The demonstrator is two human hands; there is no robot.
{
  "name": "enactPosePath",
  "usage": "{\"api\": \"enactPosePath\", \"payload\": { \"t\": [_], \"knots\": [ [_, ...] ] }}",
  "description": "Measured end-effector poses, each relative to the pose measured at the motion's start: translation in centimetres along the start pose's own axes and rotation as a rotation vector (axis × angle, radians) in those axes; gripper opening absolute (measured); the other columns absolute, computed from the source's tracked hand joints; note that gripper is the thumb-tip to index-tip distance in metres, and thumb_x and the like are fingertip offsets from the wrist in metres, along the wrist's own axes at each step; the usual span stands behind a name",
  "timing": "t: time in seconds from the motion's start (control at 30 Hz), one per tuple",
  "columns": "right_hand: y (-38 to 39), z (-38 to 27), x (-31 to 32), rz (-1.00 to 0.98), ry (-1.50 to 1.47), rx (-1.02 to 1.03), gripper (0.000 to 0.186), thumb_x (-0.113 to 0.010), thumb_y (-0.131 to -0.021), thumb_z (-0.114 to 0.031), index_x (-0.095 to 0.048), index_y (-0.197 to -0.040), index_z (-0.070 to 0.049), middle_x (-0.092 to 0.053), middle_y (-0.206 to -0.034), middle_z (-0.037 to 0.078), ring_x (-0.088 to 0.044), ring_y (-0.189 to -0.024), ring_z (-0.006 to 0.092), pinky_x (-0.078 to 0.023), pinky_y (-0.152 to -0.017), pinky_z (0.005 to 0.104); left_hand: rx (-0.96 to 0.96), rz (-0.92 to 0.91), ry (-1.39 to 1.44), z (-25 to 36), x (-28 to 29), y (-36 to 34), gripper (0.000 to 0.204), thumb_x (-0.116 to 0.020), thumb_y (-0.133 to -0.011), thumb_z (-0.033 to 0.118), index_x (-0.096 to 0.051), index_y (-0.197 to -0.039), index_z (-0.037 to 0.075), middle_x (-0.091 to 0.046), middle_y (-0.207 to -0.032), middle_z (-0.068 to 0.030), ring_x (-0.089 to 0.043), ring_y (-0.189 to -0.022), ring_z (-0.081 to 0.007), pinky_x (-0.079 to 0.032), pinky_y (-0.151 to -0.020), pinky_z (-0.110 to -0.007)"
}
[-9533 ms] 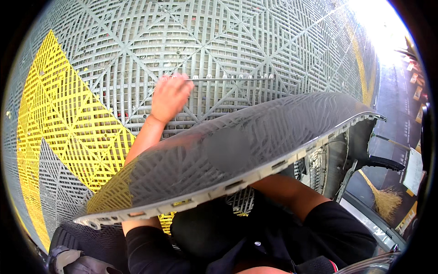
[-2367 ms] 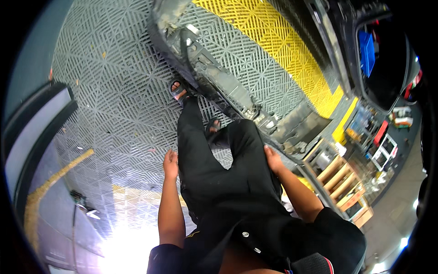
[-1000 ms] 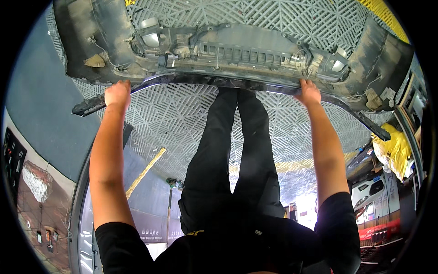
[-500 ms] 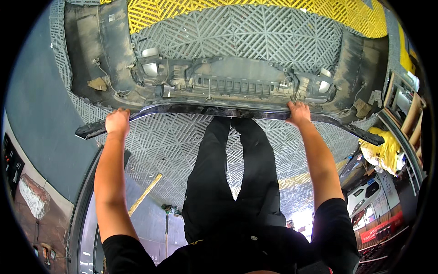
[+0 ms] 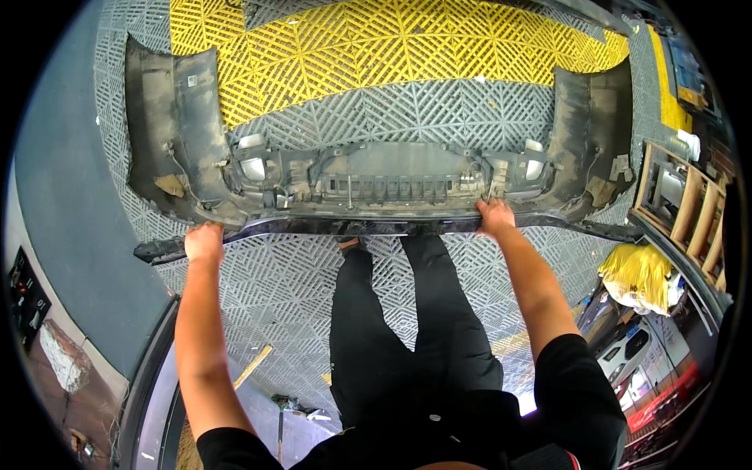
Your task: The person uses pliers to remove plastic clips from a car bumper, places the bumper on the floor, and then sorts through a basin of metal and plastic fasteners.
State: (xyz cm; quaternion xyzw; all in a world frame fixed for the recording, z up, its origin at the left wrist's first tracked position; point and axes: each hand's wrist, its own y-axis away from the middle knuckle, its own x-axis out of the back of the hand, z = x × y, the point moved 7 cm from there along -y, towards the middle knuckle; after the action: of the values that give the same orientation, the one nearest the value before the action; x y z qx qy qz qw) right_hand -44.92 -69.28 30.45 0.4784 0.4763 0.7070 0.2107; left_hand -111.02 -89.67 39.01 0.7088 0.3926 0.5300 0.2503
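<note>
A large dirty dark car bumper (image 5: 182, 117) lies across the floor with its hollow inner side up, its two ends pointing away from me. Along its near edge runs a long glossy black trim strip (image 5: 345, 226). My left hand (image 5: 205, 241) is closed over the strip near its left end, fingers curled across the top. Right of the middle, my right hand (image 5: 495, 218) grips the same strip, its fingertips reaching over toward the bumper. Whether the strip is attached to the bumper cannot be told from here.
Grey floor grating (image 5: 282, 290) with a yellow band (image 5: 376, 39) lies beneath and beyond the bumper. A yellow bag (image 5: 636, 278) and a wooden rack (image 5: 689, 207) stand at the right. A dark grey panel (image 5: 74, 211) is on the left. My legs (image 5: 439, 313) are close behind the strip.
The bumper and strip sit lower in view, with more yellow grating showing beyond. My legs have shifted and part of a foot now shows. Both hands keep their hold on the strip.
</note>
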Motion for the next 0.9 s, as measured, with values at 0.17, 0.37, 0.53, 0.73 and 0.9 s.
{"api": "enactPosePath", "payload": {
  "t": [0.17,0.37,0.53,0.73,0.9],
  "knots": [
    [-5.2,5.7,1.6,-0.090,0.008,-0.085,0.078,-0.095,-0.062,-0.032,-0.058,-0.130,-0.023,-0.061,-0.129,0.012,-0.055,-0.129,0.0330,-0.047,-0.104,0.0468,0.004,0.001,-0.042,3.4,3.7,-3.7,0.018,-0.056,-0.092,0.013,-0.067,-0.105,0.017,-0.071,-0.104,-0.0074,-0.070,-0.100,-0.0286,-0.054,-0.087,-0.044],
    [-11.5,10.7,1.9,-0.081,0.009,-0.050,0.079,-0.093,-0.065,-0.030,-0.056,-0.134,-0.021,-0.059,-0.134,0.011,-0.052,-0.132,0.0327,-0.047,-0.105,0.0461,-0.003,-0.024,-0.004,8.9,7.5,-7.8,0.021,-0.058,-0.092,0.014,-0.069,-0.110,0.017,-0.071,-0.109,-0.0069,-0.069,-0.109,-0.0262,-0.052,-0.092,-0.041],
    [-16.4,14.4,2.1,-0.132,0.063,-0.126,0.083,-0.091,-0.067,-0.026,-0.050,-0.139,-0.023,-0.056,-0.139,0.010,-0.051,-0.135,0.0316,-0.045,-0.107,0.0483,-0.016,-0.154,-0.049,14.4,9.2,-10.3,0.025,-0.056,-0.096,0.015,-0.068,-0.117,0.014,-0.070,-0.116,-0.0103,-0.068,-0.111,-0.0281,-0.051,-0.095,-0.042],
    [-14.5,15.1,3.1,0.011,0.100,-0.221,0.081,-0.085,-0.073,-0.019,-0.047,-0.144,-0.024,-0.045,-0.151,0.006,-0.044,-0.141,0.0300,-0.043,-0.110,0.0474,-0.029,-0.222,0.006,17.1,6.9,-8.1,0.024,-0.055,-0.097,0.018,-0.067,-0.117,0.011,-0.068,-0.117,-0.0124,-0.069,-0.109,-0.0294,-0.052,-0.092,-0.042],
    [-9.1,11.6,3.8,0.169,-0.007,-0.234,0.069,-0.075,-0.083,-0.020,-0.048,-0.146,-0.025,-0.045,-0.155,0.007,-0.041,-0.144,0.0290,-0.039,-0.114,0.0472,-0.017,-0.250,0.104,17.6,6.0,-6.8,0.024,-0.056,-0.097,0.020,-0.070,-0.114,0.010,-0.068,-0.118,-0.0106,-0.067,-0.114,-0.0282,-0.051,-0.094,-0.043]
  ]
}}
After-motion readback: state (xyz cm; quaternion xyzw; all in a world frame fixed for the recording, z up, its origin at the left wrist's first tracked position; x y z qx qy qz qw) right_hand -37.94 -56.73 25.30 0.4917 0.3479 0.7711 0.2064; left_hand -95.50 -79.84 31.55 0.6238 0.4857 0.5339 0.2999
